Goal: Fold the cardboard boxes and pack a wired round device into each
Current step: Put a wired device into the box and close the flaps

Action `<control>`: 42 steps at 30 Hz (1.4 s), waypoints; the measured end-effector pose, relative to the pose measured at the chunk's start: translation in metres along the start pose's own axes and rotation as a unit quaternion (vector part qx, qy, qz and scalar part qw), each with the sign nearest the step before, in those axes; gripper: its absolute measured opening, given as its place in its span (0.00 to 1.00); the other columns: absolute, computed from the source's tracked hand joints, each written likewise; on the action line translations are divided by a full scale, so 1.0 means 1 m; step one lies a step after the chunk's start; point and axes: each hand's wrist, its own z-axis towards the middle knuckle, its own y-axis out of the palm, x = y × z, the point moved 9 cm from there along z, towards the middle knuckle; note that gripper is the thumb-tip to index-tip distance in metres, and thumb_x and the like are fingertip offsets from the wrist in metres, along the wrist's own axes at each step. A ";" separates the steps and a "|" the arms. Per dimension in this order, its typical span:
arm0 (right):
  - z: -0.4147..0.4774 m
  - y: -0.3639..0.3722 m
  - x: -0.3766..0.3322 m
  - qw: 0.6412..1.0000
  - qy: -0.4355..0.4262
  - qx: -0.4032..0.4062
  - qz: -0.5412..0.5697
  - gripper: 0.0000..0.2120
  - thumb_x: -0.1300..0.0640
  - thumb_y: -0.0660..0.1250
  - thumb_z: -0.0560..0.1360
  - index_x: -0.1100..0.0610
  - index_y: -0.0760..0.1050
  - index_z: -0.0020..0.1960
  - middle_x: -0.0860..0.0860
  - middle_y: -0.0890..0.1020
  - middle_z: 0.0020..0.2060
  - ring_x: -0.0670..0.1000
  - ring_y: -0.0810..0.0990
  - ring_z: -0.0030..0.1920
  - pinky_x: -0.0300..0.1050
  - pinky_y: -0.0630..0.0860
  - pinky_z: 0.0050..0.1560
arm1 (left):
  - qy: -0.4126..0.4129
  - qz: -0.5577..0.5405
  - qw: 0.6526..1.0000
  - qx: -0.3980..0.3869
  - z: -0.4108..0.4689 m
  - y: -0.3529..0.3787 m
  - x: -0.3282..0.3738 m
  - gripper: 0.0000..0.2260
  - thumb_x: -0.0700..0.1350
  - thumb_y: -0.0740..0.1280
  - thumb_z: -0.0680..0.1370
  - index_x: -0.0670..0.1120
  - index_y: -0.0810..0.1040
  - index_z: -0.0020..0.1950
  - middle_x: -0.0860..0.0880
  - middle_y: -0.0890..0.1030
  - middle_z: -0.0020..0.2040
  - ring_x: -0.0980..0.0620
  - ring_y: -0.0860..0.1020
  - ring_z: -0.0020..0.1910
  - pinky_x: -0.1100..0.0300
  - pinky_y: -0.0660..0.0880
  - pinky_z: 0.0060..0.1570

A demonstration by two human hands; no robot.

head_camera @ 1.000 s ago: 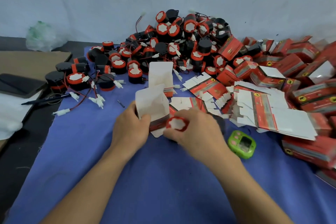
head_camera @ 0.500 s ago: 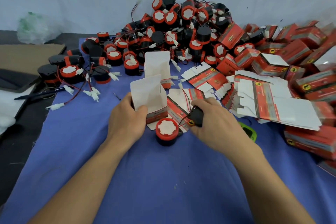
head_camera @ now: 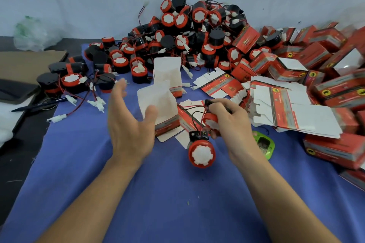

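Note:
An opened white and red cardboard box [head_camera: 160, 108] stands on the blue cloth at the centre, its top flaps up. My left hand [head_camera: 130, 122] hovers just left of it, fingers spread, holding nothing. My right hand [head_camera: 227, 118] grips a red and black round device [head_camera: 210, 121] with black and red wires. A second round device [head_camera: 201, 153] with a white face hangs or rests just below it, tangled in those wires. A second opened box [head_camera: 167, 77] stands behind the first.
A big heap of round devices [head_camera: 189, 31] fills the back centre. Packed red boxes [head_camera: 325, 77] pile up at the right, with flat unfolded boxes [head_camera: 292, 110] in front. A green gadget [head_camera: 263, 144] lies by my right wrist. A pen [head_camera: 39, 104] lies at the left.
My left hand let go of the box and opened beside it. My right hand lifted one device, and a second device trails from its wires.

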 end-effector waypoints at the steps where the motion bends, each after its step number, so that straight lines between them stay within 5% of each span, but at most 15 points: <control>1: 0.001 -0.001 0.001 1.000 0.000 0.006 -0.009 0.04 0.46 0.68 0.69 0.43 0.79 0.43 0.47 0.83 0.33 0.54 0.84 0.34 0.48 0.76 0.32 | 0.088 0.014 0.995 0.038 -0.005 -0.011 0.023 0.27 0.50 0.67 0.76 0.45 0.69 0.74 0.51 0.74 0.67 0.52 0.72 0.63 0.56 0.68 0.62; 3: 0.002 -0.004 0.001 1.000 -0.003 0.015 -0.025 0.06 0.42 0.68 0.68 0.43 0.74 0.41 0.44 0.82 0.34 0.51 0.86 0.38 0.49 0.77 0.34 | 0.228 0.037 0.973 0.026 -0.028 -0.010 0.061 0.18 0.50 0.65 0.76 0.44 0.74 0.63 0.53 0.75 0.58 0.52 0.72 0.55 0.55 0.68 0.57; 5: 0.002 -0.003 -0.001 1.000 -0.009 0.011 -0.014 0.08 0.43 0.68 0.68 0.46 0.73 0.41 0.46 0.79 0.32 0.48 0.84 0.35 0.47 0.75 0.32 | 0.264 0.062 0.960 -0.069 -0.053 0.012 0.079 0.16 0.55 0.65 0.77 0.48 0.76 0.60 0.56 0.77 0.53 0.53 0.72 0.49 0.57 0.66 0.52; 10: -0.005 0.015 0.000 0.995 0.033 -0.058 0.069 0.06 0.53 0.67 0.76 0.55 0.76 0.44 0.51 0.78 0.31 0.49 0.75 0.28 0.44 0.71 0.25 | 0.042 0.023 0.955 -0.291 -0.084 0.071 0.055 0.33 0.59 0.69 0.72 0.68 0.59 0.75 0.66 0.79 0.54 0.62 0.78 0.53 0.71 0.73 0.44; 13: -0.002 0.009 0.002 0.995 0.060 -0.038 0.072 0.05 0.57 0.67 0.78 0.56 0.77 0.44 0.53 0.79 0.31 0.52 0.75 0.28 0.41 0.68 0.23 | 0.001 -0.017 0.958 -0.285 -0.075 0.068 0.042 0.32 0.54 0.69 0.66 0.71 0.65 0.68 0.70 0.79 0.53 0.64 0.80 0.49 0.64 0.78 0.42; 17: 0.015 -0.034 0.003 0.989 0.073 0.078 0.099 0.06 0.55 0.66 0.78 0.55 0.79 0.45 0.55 0.80 0.34 0.53 0.79 0.28 0.42 0.73 0.25 | -0.055 -0.043 0.968 -0.242 -0.062 0.052 0.019 0.20 0.51 0.68 0.63 0.65 0.77 0.53 0.68 0.81 0.44 0.62 0.80 0.43 0.70 0.72 0.34; 22: 0.016 -0.011 0.017 0.953 0.144 -0.027 0.266 0.20 0.47 0.69 0.80 0.55 0.73 0.69 0.60 0.83 0.58 0.59 0.88 0.49 0.50 0.85 0.44 | -0.090 -0.063 0.960 -0.259 -0.059 0.052 0.013 0.22 0.51 0.68 0.62 0.63 0.79 0.56 0.63 0.80 0.39 0.57 0.77 0.35 0.64 0.71 0.36; 23: 0.015 -0.012 0.016 0.972 0.118 -0.023 0.202 0.26 0.47 0.70 0.80 0.51 0.68 0.74 0.56 0.82 0.61 0.53 0.88 0.48 0.46 0.84 0.44 | -0.078 -0.058 0.960 -0.263 -0.059 0.053 0.016 0.23 0.51 0.68 0.62 0.63 0.80 0.56 0.64 0.81 0.42 0.59 0.78 0.38 0.67 0.71 0.36; 25: 0.015 -0.025 0.002 0.989 -0.011 0.040 -0.140 0.29 0.44 0.67 0.79 0.42 0.62 0.77 0.45 0.80 0.58 0.42 0.84 0.44 0.38 0.77 0.43 | -0.045 -0.068 0.959 -0.271 -0.061 0.054 0.026 0.26 0.48 0.69 0.62 0.63 0.79 0.60 0.67 0.81 0.48 0.61 0.80 0.46 0.72 0.72 0.39; 27: 0.004 -0.034 -0.022 0.901 -0.134 0.151 -0.384 0.20 0.37 0.60 0.79 0.42 0.69 0.69 0.46 0.81 0.48 0.53 0.79 0.46 0.47 0.69 0.45 | -0.021 -0.087 0.955 -0.284 -0.064 0.055 0.033 0.32 0.45 0.71 0.64 0.64 0.74 0.67 0.68 0.79 0.53 0.62 0.80 0.52 0.74 0.74 0.43; 29: 0.000 -0.030 -0.028 0.893 -0.151 0.161 -0.392 0.19 0.36 0.55 0.80 0.45 0.75 0.61 0.46 0.81 0.41 0.59 0.78 0.45 0.50 0.66 0.43 | -0.012 -0.111 0.952 -0.285 -0.064 0.055 0.038 0.33 0.49 0.76 0.66 0.65 0.70 0.67 0.68 0.79 0.57 0.64 0.80 0.56 0.75 0.74 0.46; 32: 0.010 -0.019 -0.009 0.936 -0.099 0.082 -0.327 0.17 0.46 0.58 0.83 0.47 0.75 0.69 0.52 0.85 0.53 0.57 0.79 0.52 0.47 0.67 0.47 | -0.010 -0.148 0.955 -0.256 -0.059 0.050 0.037 0.28 0.58 0.80 0.63 0.63 0.71 0.57 0.62 0.82 0.55 0.60 0.82 0.55 0.70 0.77 0.48; 36: -0.009 -0.022 -0.036 0.905 -0.181 0.156 -0.353 0.13 0.56 0.65 0.80 0.42 0.79 0.60 0.41 0.80 0.31 0.43 0.77 0.34 0.40 0.68 0.37 | -0.047 -0.201 0.956 -0.207 -0.048 0.041 0.031 0.23 0.67 0.80 0.60 0.60 0.75 0.46 0.55 0.84 0.47 0.51 0.85 0.48 0.61 0.81 0.41; 39: -0.016 0.004 -0.041 0.968 -0.190 -0.016 -0.163 0.04 0.51 0.69 0.75 0.48 0.83 0.43 0.44 0.84 0.32 0.43 0.79 0.32 0.41 0.73 0.36 | -0.063 -0.255 0.954 -0.144 -0.039 0.031 0.031 0.16 0.61 0.79 0.65 0.56 0.79 0.43 0.55 0.86 0.47 0.55 0.85 0.46 0.64 0.80 0.41; 42: -0.035 0.050 -0.036 0.968 -0.114 -0.221 -0.038 0.11 0.45 0.72 0.71 0.46 0.84 0.52 0.50 0.84 0.35 0.48 0.79 0.30 0.39 0.73 0.33 | -0.047 -0.250 0.960 -0.115 -0.032 0.022 0.033 0.10 0.58 0.74 0.73 0.54 0.79 0.45 0.55 0.86 0.47 0.57 0.84 0.45 0.65 0.79 0.43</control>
